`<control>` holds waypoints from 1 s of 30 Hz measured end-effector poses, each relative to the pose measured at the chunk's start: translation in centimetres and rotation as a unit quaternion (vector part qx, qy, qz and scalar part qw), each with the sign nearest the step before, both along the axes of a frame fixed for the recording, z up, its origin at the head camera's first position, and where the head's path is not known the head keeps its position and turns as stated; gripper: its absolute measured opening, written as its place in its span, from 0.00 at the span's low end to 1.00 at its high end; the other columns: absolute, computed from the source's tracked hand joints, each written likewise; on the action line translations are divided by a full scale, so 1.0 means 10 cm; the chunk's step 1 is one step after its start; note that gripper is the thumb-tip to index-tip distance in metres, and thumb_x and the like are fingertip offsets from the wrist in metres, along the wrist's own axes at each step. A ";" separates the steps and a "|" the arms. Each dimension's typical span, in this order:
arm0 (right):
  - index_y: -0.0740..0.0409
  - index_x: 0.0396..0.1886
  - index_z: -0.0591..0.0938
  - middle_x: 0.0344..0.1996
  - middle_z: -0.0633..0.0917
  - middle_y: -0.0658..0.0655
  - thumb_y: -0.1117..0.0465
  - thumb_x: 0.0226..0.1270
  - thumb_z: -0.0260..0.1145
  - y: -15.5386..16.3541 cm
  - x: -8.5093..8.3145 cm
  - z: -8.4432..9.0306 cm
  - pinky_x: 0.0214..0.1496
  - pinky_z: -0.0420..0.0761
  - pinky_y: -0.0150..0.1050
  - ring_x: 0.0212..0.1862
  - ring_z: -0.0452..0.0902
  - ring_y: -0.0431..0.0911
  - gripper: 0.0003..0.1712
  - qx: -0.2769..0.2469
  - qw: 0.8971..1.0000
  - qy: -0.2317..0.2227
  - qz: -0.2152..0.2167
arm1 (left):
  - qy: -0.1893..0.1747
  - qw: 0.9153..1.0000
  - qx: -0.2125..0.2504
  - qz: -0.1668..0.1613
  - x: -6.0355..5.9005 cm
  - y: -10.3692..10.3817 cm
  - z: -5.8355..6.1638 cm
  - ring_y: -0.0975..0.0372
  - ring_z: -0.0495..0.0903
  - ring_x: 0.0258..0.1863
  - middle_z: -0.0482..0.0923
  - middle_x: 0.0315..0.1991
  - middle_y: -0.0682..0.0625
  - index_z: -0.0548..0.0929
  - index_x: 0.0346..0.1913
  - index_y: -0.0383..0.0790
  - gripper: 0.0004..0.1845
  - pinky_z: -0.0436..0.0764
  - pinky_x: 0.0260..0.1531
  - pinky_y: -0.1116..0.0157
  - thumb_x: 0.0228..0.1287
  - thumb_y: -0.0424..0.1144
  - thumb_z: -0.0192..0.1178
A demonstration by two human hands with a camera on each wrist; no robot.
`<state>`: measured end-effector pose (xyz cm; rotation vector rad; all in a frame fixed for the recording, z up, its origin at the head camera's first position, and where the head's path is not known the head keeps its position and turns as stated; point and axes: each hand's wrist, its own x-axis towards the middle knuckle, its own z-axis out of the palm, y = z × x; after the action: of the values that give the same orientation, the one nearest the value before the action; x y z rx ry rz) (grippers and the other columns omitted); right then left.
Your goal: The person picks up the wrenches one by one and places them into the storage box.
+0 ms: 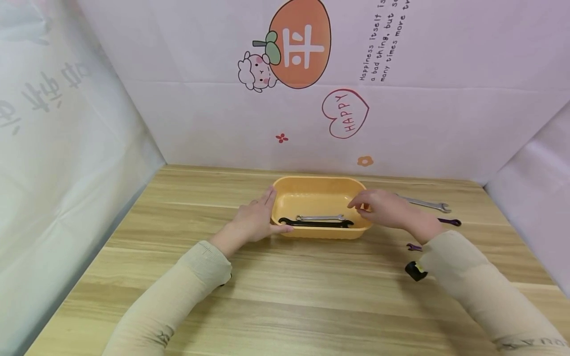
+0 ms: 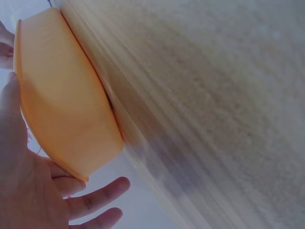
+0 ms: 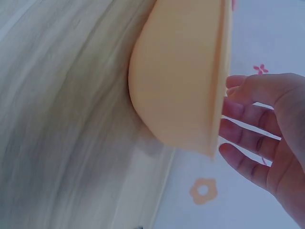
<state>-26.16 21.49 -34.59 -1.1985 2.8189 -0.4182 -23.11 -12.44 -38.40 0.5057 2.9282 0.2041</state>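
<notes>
A yellow-orange plastic box (image 1: 320,180) rests on the table. Inside, along its front wall, lie a black double-ended wrench (image 1: 316,224) and a smaller silver wrench (image 1: 320,217). My left hand (image 1: 256,220) holds the box's left end, thumb over the front rim and fingers along the side. In the left wrist view the two outer fingers (image 2: 97,196) stretch past the box (image 2: 71,95). My right hand (image 1: 383,207) hovers at the right end, its loosely bent fingertips over the inside and nothing visible between them. In the right wrist view these fingers (image 3: 250,138) are right at the rim.
Right of the box lie a large silver wrench (image 1: 429,203), a purple wrench (image 1: 451,222) and a small purple wrench (image 1: 413,246), partly behind my right arm. A small black object (image 1: 416,271) with a yellow patch sits nearer. Another dark object (image 1: 227,280) peeks out beside my left sleeve. A printed cloth (image 1: 213,123) hangs behind.
</notes>
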 end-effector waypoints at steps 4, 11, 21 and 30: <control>0.63 0.51 0.88 0.44 0.88 0.57 0.74 0.66 0.67 0.13 0.01 0.04 0.38 0.82 0.43 0.38 0.81 0.44 0.15 -0.001 1.000 -0.007 -0.013 | -0.001 1.000 0.004 0.000 0.00 -0.01 0.00 0.38 0.64 0.72 0.36 0.83 0.44 0.40 0.83 0.37 0.65 0.74 0.61 0.40 0.61 0.80 0.50; 0.63 0.55 0.86 0.38 0.87 0.53 0.74 0.66 0.67 0.31 0.05 0.11 0.39 0.82 0.46 0.40 0.82 0.46 0.18 -0.014 1.000 0.000 -0.027 | -0.002 1.000 0.006 0.004 0.01 -0.02 0.00 0.39 0.64 0.72 0.36 0.83 0.45 0.40 0.83 0.37 0.65 0.74 0.60 0.41 0.61 0.80 0.51; 0.60 0.53 0.88 0.41 0.88 0.51 0.75 0.64 0.69 0.51 0.13 0.15 0.41 0.83 0.47 0.44 0.84 0.48 0.18 -0.018 0.999 0.004 -0.034 | -0.003 1.000 0.008 0.002 0.01 0.00 0.01 0.39 0.64 0.72 0.36 0.83 0.45 0.40 0.83 0.36 0.65 0.73 0.61 0.40 0.61 0.80 0.51; 0.59 0.50 0.89 0.43 0.88 0.52 0.76 0.60 0.72 0.67 0.21 0.08 0.43 0.84 0.50 0.44 0.85 0.50 0.19 -0.012 1.000 0.014 -0.019 | -0.009 1.000 0.009 0.004 -0.01 0.00 -0.02 0.39 0.63 0.73 0.34 0.83 0.46 0.39 0.83 0.37 0.65 0.72 0.62 0.40 0.60 0.81 0.50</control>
<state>-24.10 28.19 -33.78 -1.1672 2.8726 -0.4407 -23.18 -12.47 -38.57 0.4914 2.9140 0.2337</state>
